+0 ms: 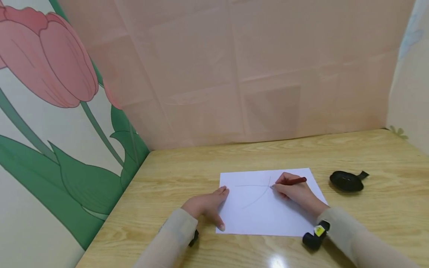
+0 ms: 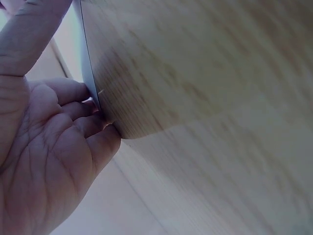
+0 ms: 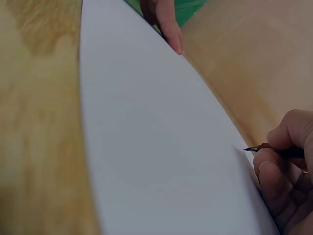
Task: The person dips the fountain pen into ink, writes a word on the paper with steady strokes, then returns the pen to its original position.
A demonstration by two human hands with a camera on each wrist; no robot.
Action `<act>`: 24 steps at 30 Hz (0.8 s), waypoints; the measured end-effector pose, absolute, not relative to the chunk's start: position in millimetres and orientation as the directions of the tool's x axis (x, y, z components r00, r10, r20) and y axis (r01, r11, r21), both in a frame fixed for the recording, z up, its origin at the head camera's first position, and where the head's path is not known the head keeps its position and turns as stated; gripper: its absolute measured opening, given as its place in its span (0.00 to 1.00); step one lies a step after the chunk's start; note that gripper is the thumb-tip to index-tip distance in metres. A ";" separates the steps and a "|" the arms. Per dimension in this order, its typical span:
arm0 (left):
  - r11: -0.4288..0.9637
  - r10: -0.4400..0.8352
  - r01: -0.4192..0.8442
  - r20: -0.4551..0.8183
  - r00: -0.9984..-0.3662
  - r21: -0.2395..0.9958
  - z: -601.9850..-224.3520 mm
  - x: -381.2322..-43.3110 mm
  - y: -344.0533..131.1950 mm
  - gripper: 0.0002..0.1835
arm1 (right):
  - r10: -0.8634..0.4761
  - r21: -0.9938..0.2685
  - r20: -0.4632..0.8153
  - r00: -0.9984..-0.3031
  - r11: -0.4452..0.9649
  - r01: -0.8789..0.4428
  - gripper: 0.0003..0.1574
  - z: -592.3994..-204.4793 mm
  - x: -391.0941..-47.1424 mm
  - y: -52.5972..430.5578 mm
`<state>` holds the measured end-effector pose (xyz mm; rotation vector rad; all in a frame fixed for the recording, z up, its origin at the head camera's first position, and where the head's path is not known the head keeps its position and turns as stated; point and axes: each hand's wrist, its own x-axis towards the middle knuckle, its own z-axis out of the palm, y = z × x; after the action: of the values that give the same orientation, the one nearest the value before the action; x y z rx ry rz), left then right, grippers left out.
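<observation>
A white sheet of paper (image 1: 254, 219) lies on the wooden table and bears a few thin lines: one nearly level, one short and upright, one curved. My right hand (image 1: 296, 191) pinches a dark red pen (image 1: 295, 181) between thumb and fingers. The pen's tip is at the paper, close to where the lines meet. In the right wrist view the dark pen tip (image 3: 249, 149) shows beyond the fingertips. My left hand (image 1: 207, 206) rests at the sheet's left edge, thumb and fingers spread apart. The left wrist view shows its palm (image 2: 49, 152) and fingers against the table.
A small black pan-shaped dish (image 1: 346, 181) with a short handle sits on the table (image 1: 174, 171) right of the paper. Behind the table hangs a pinkish-beige sheet (image 1: 201, 74). A tulip-painted wall (image 1: 50, 59) stands at the left.
</observation>
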<state>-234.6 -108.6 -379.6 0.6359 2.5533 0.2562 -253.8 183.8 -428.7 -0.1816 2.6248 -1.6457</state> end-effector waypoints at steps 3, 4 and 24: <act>0.875 0.481 0.386 -0.419 -0.771 0.293 -378.2 -233.6 -108.3 0.62 | -0.125 -0.899 0.029 -0.992 0.430 -0.081 0.11 -427.8 -251.4 185.2; 0.875 0.480 0.386 -0.418 -0.771 0.292 -378.0 -233.3 -108.2 0.62 | -0.127 -0.899 0.030 -0.991 0.430 -0.082 0.12 -427.5 -250.7 185.7; 0.879 0.473 0.378 -0.428 -0.770 0.292 -384.2 -237.2 -110.4 0.62 | -0.158 -0.890 0.039 -0.987 0.444 -0.106 0.11 -430.5 -241.7 198.2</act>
<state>-237.2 -110.4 -384.2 0.6187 2.5458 0.2575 -241.7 198.2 -430.5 -0.2410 2.6266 -1.6132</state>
